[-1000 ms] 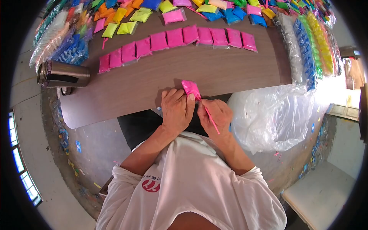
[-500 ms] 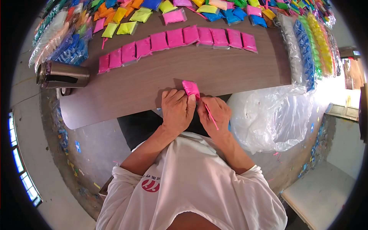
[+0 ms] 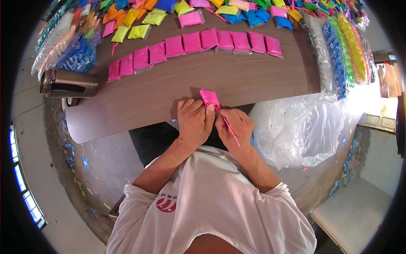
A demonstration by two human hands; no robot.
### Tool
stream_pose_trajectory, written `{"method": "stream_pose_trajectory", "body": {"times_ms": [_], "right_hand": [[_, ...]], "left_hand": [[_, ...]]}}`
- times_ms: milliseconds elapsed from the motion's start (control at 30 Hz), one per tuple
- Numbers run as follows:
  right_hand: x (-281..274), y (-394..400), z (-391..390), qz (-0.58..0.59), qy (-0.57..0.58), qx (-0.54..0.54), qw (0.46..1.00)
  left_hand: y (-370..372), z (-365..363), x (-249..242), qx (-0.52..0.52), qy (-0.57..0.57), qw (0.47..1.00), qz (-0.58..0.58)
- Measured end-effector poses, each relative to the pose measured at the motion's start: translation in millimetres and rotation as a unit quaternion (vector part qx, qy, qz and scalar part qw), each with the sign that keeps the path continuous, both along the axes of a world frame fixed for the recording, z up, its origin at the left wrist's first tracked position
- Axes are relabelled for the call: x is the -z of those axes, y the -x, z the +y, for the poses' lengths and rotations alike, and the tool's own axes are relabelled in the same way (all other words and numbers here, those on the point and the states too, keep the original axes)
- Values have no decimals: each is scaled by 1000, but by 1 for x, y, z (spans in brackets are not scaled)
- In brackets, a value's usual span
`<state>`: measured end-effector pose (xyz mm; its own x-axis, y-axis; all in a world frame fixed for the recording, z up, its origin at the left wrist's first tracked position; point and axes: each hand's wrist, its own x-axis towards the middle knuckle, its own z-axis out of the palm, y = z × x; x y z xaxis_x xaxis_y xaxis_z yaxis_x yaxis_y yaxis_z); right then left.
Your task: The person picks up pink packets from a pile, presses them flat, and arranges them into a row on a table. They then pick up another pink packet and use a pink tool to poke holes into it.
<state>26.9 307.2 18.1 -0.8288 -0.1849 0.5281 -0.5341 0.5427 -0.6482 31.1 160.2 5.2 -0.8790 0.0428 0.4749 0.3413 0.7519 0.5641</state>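
At the table's near edge, my left hand [image 3: 193, 123] is closed on a small pink packet [image 3: 209, 97], its thumb pressed on the lower end. Close beside it, my right hand [image 3: 237, 127] is closed around a thin pink stick [image 3: 231, 131]. One end of the stick is right at the packet's lower end, and the rest slants down across the back of the hand. The right fingertips are partly hidden. Beyond both hands, a curved row of pink packets [image 3: 173, 46] lies flat on the brown table [image 3: 169, 89].
Loose colourful packets [image 3: 139, 31] are heaped at the back. A metal flask [image 3: 76, 83] lies on its side at the left. Packet strips in clear wrap [image 3: 332, 55] line the right end, above a large clear plastic bag [image 3: 292, 131] hanging by the table edge.
My right hand has shifted slightly left and down with the pink stick. My left hand keeps its hold on the packet, and the row is unchanged.
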Motion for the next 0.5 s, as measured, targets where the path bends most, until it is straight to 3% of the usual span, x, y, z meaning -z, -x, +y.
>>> {"method": "stream_pose_trajectory", "body": {"times_ms": [200, 500], "right_hand": [[20, 7, 5, 2, 6, 69, 998], [13, 2, 2, -6, 0, 29, 1000]], "left_hand": [[-2, -1, -4, 3, 11, 1000, -29], [-2, 0, -2, 0, 16, 1000, -23]]}}
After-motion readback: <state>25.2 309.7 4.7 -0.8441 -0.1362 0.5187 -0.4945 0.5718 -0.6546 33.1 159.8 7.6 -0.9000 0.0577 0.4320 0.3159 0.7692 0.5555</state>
